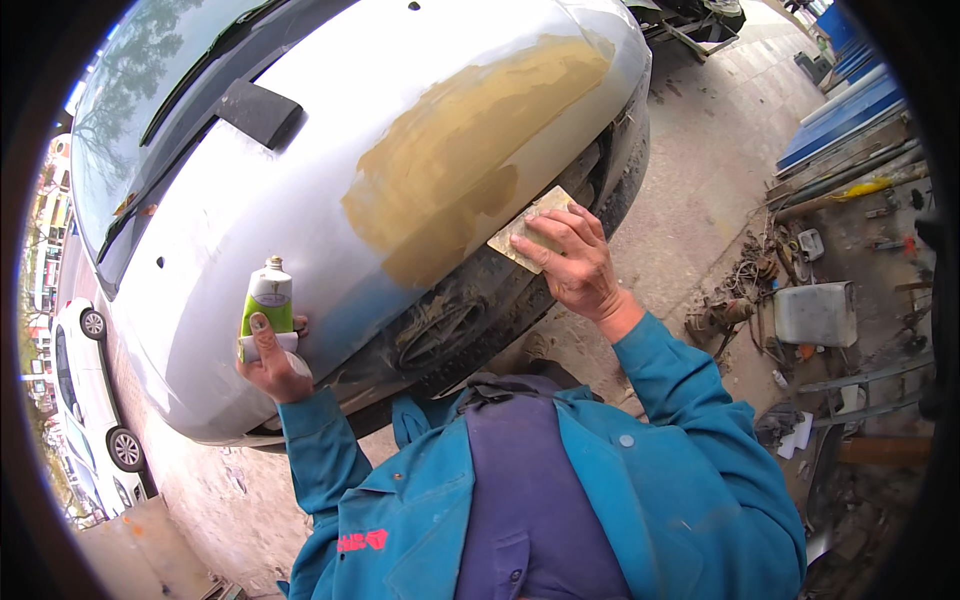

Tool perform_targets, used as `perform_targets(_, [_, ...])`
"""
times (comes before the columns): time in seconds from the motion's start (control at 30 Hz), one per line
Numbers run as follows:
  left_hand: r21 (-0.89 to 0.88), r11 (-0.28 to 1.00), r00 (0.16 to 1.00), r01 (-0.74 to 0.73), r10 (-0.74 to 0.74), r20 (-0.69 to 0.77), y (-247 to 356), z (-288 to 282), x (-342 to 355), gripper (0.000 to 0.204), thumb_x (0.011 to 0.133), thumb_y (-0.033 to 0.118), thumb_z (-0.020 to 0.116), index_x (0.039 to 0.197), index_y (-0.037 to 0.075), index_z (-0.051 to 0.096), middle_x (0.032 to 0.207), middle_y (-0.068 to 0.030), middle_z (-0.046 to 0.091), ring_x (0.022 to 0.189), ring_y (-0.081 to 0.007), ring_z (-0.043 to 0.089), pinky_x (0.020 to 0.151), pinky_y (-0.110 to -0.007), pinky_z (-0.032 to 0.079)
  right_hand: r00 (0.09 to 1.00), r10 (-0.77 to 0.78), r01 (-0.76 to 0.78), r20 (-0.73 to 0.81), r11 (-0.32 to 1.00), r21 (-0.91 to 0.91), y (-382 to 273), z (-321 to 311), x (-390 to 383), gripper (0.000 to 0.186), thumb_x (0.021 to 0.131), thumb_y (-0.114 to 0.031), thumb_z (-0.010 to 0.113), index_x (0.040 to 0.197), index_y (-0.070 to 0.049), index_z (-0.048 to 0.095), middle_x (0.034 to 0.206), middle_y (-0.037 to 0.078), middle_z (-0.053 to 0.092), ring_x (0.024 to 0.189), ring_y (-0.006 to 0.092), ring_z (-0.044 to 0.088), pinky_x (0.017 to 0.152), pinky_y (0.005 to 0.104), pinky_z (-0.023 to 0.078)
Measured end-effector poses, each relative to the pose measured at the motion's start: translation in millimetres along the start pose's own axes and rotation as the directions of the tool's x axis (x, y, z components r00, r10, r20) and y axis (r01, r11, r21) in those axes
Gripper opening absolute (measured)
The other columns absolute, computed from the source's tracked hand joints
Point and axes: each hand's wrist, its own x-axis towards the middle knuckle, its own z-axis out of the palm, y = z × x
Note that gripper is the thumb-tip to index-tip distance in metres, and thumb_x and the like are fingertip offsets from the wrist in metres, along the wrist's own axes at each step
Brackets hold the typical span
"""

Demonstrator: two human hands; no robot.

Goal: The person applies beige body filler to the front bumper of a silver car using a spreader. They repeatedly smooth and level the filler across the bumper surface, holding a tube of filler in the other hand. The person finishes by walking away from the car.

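Before me is a car's white hood (225,215), with a large patch of tan body filler (440,150) smeared along its front edge. My left hand (276,372) is closed round a green and white squeeze tube (268,298), held cap up over the near left part of the hood. The fingers of my right hand (582,268) grip a flat, putty-stained spreader (520,236). Its plate is by the lower edge of the filler patch, over the dark grille opening; whether it touches the car I cannot tell.
A black block-shaped piece (260,113) lies on the hood by the windshield (150,90). Below the hood is the exposed dark front end (440,335). On the right, scrap, a pale plastic canister (815,314) and metal bars cover the ground. A white car (90,400) stands at left.
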Motion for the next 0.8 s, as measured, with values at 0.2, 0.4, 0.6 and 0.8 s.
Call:
perform_targets(0.2, [0.007,1.000,1.000,0.002,-0.002,-0.002,-0.4,0.2,1.0,0.054,0.118,0.040,0.076,0.132,-0.012,0.075,0.089,-0.0197,0.081,0.076,-0.0252,0.077,0.070,-0.037,0.060,0.995,0.065,-0.070,-0.075,0.996,-0.059,-6.4,21.5,39.6,0.045,0.098,-0.008,0.076,0.138,-0.024,0.088,0.144,0.004,0.075,0.140,0.0265,0.068,0.132,0.0537,0.044])
perform_targets(0.4, [0.028,0.999,1.000,0.022,-0.022,-0.009,0.3,-2.1,-2.1,0.053,0.117,0.040,0.077,0.131,-0.011,0.075,0.089,-0.0189,0.081,0.075,-0.0253,0.077,0.070,-0.038,0.060,0.993,0.092,-0.098,-0.067,0.992,-0.081,-29.4,38.0,14.9,0.053,0.097,-0.007,0.072,0.145,-0.026,0.086,0.144,0.004,0.074,0.139,0.0288,0.067,0.132,0.0538,0.044])
perform_targets(0.6, [-0.017,1.000,1.000,0.011,-0.011,0.009,-1.4,0.6,-0.3,0.053,0.117,0.041,0.077,0.132,-0.010,0.074,0.089,-0.0180,0.080,0.075,-0.0252,0.077,0.070,-0.038,0.060,0.980,0.187,-0.187,-0.071,0.982,-0.002,-22.6,9.0,2.0,0.052,0.095,0.004,0.076,0.141,-0.018,0.088,0.139,0.011,0.077,0.132,0.0348,0.071,0.120,0.0519,0.056])
perform_targets(0.8, [-0.054,0.998,0.999,0.012,-0.009,0.046,-3.0,-0.8,0.7,0.051,0.118,0.040,0.075,0.131,-0.010,0.075,0.088,-0.0176,0.080,0.074,-0.0246,0.076,0.069,-0.037,0.060,0.899,0.380,-0.407,-0.216,0.908,-0.096,61.2,7.0,61.9,0.043,0.110,-0.001,0.073,0.151,-0.013,0.080,0.134,0.012,0.076,0.121,0.0382,0.071,0.106,0.0488,0.060])
